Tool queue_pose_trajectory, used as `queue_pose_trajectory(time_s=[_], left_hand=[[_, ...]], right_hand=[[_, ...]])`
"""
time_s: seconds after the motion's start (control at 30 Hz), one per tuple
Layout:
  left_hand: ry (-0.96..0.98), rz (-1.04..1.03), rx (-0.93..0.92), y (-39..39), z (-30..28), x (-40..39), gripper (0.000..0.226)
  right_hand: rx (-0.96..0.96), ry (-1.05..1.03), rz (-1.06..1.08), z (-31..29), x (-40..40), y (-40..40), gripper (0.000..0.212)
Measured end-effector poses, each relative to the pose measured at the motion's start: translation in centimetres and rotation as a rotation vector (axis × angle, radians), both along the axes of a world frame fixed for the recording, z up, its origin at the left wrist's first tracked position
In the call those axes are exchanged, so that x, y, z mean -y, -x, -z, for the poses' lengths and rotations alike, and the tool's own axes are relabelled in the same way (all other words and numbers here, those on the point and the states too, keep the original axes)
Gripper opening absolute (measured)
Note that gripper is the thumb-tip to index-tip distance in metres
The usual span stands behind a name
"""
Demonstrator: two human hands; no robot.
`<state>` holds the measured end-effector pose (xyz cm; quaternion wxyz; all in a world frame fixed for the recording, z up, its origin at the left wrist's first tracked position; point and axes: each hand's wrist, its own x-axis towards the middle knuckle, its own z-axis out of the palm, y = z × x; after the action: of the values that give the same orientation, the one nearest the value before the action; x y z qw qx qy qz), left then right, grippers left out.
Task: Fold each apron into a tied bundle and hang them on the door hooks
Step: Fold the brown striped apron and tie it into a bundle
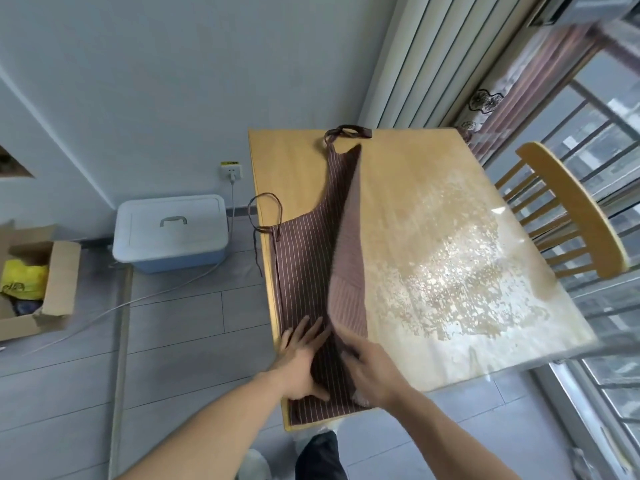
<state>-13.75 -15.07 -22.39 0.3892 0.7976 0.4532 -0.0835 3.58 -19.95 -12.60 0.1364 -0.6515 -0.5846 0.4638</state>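
Observation:
A brown apron (304, 251) with thin white stripes lies lengthwise along the left side of the wooden table (415, 188). Its right half stands lifted, paler underside showing, partway over the left half. My left hand (303, 358) presses flat with straight fingers on the apron's near left part. My right hand (372, 370) grips the lifted flap's near edge. The neck loop (348, 132) rests at the table's far edge. A waist tie (265, 216) loops off the table's left edge and hangs down.
A wooden chair (568, 209) stands at the table's right, beside a barred window. On the floor to the left sit a white-lidded blue bin (171, 232) and an open cardboard box (31, 285). A cable runs from a wall socket (231, 173) across the floor.

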Motion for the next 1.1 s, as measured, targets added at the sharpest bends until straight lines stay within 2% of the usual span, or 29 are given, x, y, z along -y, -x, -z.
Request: queue_pose_trajectory(time_s=[0.07, 0.13, 0.2, 0.3, 0.37, 0.4, 0.5, 0.57, 0.67, 0.77, 0.8, 0.9, 1.03, 1.1], left_hand=[[0.114, -0.299, 0.230, 0.7, -0.6, -0.5, 0.097], [0.240, -0.622, 0.336, 1.1, -1.7, -1.4, 0.074], [0.423, -0.872, 0.405, 1.7, -2.2, -3.1, 0.072], [0.664, -1.067, 0.590, 2.8, -2.3, -5.4, 0.070], [0.723, -1.108, 0.641, 3.2, -2.6, -6.2, 0.062], [0.732, -1.116, 0.652, 3.2, -2.8, -6.5, 0.059], [0.720, -1.161, 0.707, 3.2, -2.9, -7.8, 0.055], [0.724, -1.222, 0.747, 3.3, -2.7, -9.3, 0.053], [0.773, -1.305, 0.831, 3.6, -2.5, -12.2, 0.052], [0.708, -1.372, 0.872, 3.5, -2.4, -15.5, 0.052], [0.628, -1.426, 0.851, 3.6, -2.4, -16.5, 0.052], [0.331, -1.604, 0.627, 4.2, -1.8, -20.2, 0.048], [0.361, -1.632, 0.489, 4.4, -0.7, -24.4, 0.055], [0.376, -1.624, 0.482, 4.0, -0.8, -26.1, 0.047]], right_hand=[[0.199, -0.014, -0.222, 0.6, 0.3, 1.4, 0.066], [0.328, -0.007, -0.362, 1.5, 0.9, 2.3, 0.068], [0.389, 0.034, -0.414, 2.1, 1.3, 2.9, 0.068], [0.382, 0.134, -0.456, 2.4, 1.3, 3.6, 0.051], [0.359, 0.194, -0.412, 2.6, 0.7, 3.6, 0.064], [0.352, 0.185, -0.376, 2.5, 0.4, 3.4, 0.070], [0.385, 0.094, -0.270, 2.5, -1.7, 2.7, 0.044], [0.411, 0.018, -0.248, 2.6, -3.7, 2.0, 0.044], [0.492, -0.076, -0.282, 3.0, -7.4, 1.4, 0.062], [0.618, -0.146, -0.477, 4.1, -10.7, 1.1, 0.093], [0.638, -0.158, -0.535, 4.6, -11.5, 1.0, 0.102], [0.583, -0.103, -0.613, 6.2, -13.8, 0.1, 0.114], [0.525, -0.074, -0.650, 6.8, -14.9, -1.1, 0.116], [0.512, -0.058, -0.648, 7.1, -14.9, -1.1, 0.115]])
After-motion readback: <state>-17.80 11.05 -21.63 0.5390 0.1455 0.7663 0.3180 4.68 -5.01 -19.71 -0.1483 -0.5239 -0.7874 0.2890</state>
